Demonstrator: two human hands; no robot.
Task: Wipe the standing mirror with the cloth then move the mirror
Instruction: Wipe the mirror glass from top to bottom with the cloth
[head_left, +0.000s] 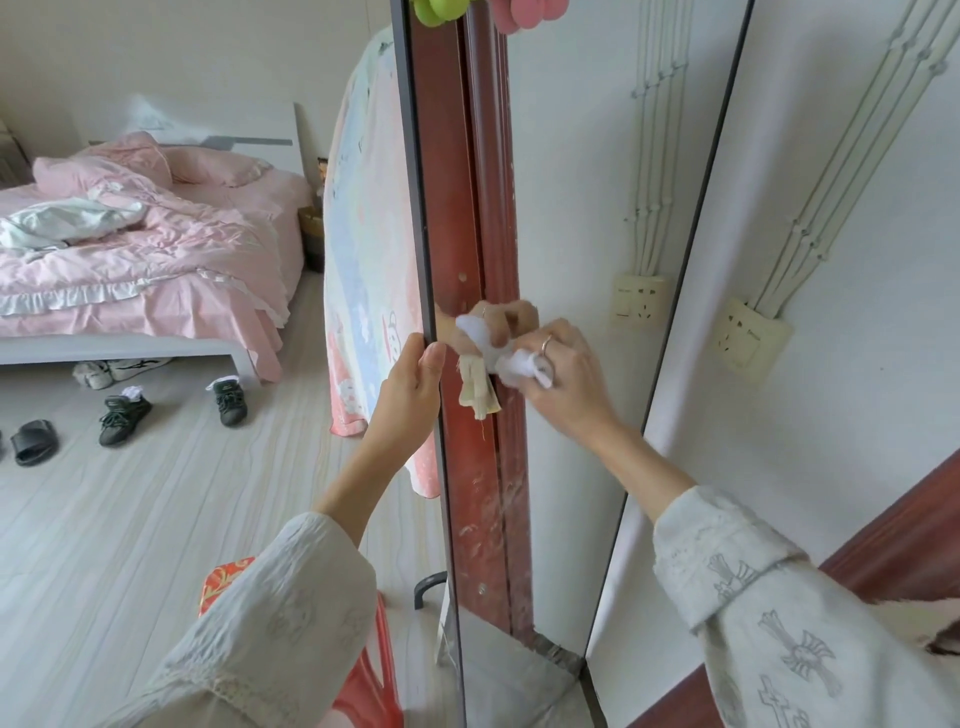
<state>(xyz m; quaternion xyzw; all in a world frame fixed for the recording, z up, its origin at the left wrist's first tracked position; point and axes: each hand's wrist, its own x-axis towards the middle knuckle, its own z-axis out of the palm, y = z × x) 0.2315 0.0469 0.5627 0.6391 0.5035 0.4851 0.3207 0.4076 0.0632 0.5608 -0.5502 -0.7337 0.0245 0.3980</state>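
A tall standing mirror with a thin dark frame fills the middle of the view; its glass reflects a red door frame and a white wall. My left hand grips the mirror's left edge at about mid-height, thumb on the front. My right hand, with a ring on one finger, presses a crumpled white cloth against the glass just right of that edge. The reflection of the hand and cloth shows right beside it, with a beige strip of cloth hanging down.
A bed with pink bedding stands at the left, with shoes and a slipper on the pale floor. A patterned towel hangs behind the mirror. A red stool is near my left sleeve. A wall socket sits at right.
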